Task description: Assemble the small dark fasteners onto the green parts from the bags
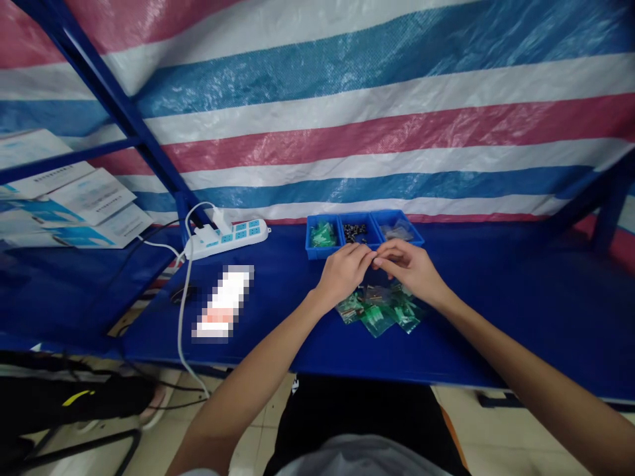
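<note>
My left hand [346, 270] and my right hand [407, 268] meet fingertip to fingertip just in front of a blue divided tray [322, 252]. Both hands are closed in a pinch; whatever lies between the fingers is too small or hidden to name. Below them, small clear bags with green contents [378, 318] lie in an overlapping pile on the blue table. The tray's left compartment holds green pieces [323, 235], its middle one small black and silver parts [354, 233], and its right one clear plastic bags [397, 230].
A white power strip [231, 239] with plugs and cables stands at the table's back left. Nearer me lies a blurred-out pale oblong [225, 301], with a white cable [181, 317] beside it. White boxes [92, 198] are stacked at far left, behind a blue metal post [116, 99]. A person's leg [99, 396] shows lower left.
</note>
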A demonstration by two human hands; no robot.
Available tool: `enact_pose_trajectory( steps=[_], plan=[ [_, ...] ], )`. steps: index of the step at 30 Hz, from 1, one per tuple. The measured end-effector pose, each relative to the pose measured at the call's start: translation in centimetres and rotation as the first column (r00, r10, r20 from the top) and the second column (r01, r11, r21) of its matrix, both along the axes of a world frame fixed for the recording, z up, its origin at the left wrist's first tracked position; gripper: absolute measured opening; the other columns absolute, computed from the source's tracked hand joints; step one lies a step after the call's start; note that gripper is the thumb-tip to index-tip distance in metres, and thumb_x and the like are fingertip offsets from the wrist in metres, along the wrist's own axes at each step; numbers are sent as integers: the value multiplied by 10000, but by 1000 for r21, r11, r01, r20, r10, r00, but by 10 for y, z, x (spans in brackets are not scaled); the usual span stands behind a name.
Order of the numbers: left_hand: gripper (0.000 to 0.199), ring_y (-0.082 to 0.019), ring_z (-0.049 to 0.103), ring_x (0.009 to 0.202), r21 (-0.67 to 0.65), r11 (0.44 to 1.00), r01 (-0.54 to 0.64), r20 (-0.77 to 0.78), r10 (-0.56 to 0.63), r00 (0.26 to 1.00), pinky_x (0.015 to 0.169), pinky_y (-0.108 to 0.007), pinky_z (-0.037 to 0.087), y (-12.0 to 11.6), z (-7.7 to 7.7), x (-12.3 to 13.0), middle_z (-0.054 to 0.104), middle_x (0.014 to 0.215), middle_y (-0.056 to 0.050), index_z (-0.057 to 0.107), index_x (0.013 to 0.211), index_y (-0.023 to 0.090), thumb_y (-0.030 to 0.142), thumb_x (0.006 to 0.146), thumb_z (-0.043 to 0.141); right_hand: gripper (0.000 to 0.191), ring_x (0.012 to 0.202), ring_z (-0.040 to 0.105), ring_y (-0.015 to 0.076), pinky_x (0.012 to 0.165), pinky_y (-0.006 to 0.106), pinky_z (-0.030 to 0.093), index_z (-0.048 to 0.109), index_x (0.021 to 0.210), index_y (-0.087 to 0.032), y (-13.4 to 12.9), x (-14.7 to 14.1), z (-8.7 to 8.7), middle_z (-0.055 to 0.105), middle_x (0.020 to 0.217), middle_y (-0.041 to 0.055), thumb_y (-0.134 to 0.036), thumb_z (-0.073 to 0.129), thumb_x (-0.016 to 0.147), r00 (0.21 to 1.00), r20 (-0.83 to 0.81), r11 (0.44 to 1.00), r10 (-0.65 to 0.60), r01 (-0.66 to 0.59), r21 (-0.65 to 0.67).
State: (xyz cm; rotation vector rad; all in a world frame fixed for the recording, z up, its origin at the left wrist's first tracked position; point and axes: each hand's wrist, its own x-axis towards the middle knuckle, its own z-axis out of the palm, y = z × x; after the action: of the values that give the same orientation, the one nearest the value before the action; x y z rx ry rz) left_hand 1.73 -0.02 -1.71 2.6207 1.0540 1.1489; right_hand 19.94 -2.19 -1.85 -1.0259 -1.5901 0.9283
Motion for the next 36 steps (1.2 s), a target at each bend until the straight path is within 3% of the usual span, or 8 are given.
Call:
enact_pose_trajectory(
  steps=[4, 7, 12, 16, 19, 26, 31, 36],
  plan=[
    [306, -159, 637, 776, -74, 996, 57, -37, -60, 998, 691, -263, 467, 2, 8, -9, 676, 834, -35, 663, 922, 182, 317, 1040, 414, 309, 620, 653, 183, 467, 266, 469, 666, 849, -187, 1, 2, 7, 692, 716, 48, -462, 774, 763, 999, -48, 999, 9, -11, -49],
    [263, -142, 605, 664, -104, 995, -9, -66, 2, 998, 613, -252, 430, 8, 12, -19, 657, 757, -18, 675, 895, 182, 323, 1003, 480, 295, 633, 664, 182, 467, 257, 457, 661, 821, -188, 14, 0, 15, 693, 717, 45, -445, 787, 748, 988, -147, 995, -48, 35, -91],
    [216, -133, 604, 647, -160, 987, -33, -38, 28, 999, 610, -244, 432, 16, 12, -29, 665, 752, -11, 682, 937, 186, 306, 976, 507, 436, 809, 735, 226, 534, 264, 500, 617, 1107, -206, 43, 0, 40, 751, 983, 110, -486, 733, 794, 970, -230, 979, -73, 25, -203],
    [177, -129, 599, 637, -210, 978, -6, -76, -10, 997, 611, -247, 427, 17, 14, -31, 664, 751, -5, 684, 977, 197, 285, 956, 532, 416, 710, 702, 190, 508, 252, 470, 635, 1096, -191, 45, 12, 46, 744, 893, 85, -490, 702, 814, 998, -45, 987, -53, 45, -153],
    [172, -129, 601, 619, -310, 949, 65, -69, -91, 993, 602, -249, 433, 17, 19, -30, 658, 715, 2, 693, 966, 204, 295, 946, 548, 336, 659, 660, 156, 498, 238, 437, 673, 1003, -171, 41, 23, 39, 722, 817, 67, -470, 662, 851, 988, 96, 974, 117, -96, -203],
    [205, -157, 633, 587, -660, 740, 133, -55, -225, 973, 515, -240, 439, 6, 35, -47, 672, 672, -12, 700, 867, 204, 404, 874, 651, 337, 646, 625, 151, 571, 251, 451, 697, 948, -169, 40, 22, 22, 688, 719, 17, -450, 755, 771, 782, 351, 842, 515, -385, -378],
    [284, -196, 640, 730, -532, 837, -128, -164, 46, 985, 600, -270, 464, -40, 25, -61, 661, 812, -25, 680, 929, 219, 439, 771, 769, 192, 589, 606, 152, 561, 259, 423, 699, 859, -186, 32, 9, 19, 662, 650, -7, -338, 762, 759, 713, 534, 891, 454, -368, -266],
    [354, -175, 615, 780, -566, 812, -138, -91, 105, 990, 699, -298, 503, -66, 10, -59, 628, 973, -36, 645, 1110, 240, 417, 820, 740, 106, 588, 605, 157, 537, 255, 405, 692, 826, -198, 28, 3, 13, 668, 652, 1, -291, 721, 784, 658, 625, 904, 420, -369, -219]
  ],
)
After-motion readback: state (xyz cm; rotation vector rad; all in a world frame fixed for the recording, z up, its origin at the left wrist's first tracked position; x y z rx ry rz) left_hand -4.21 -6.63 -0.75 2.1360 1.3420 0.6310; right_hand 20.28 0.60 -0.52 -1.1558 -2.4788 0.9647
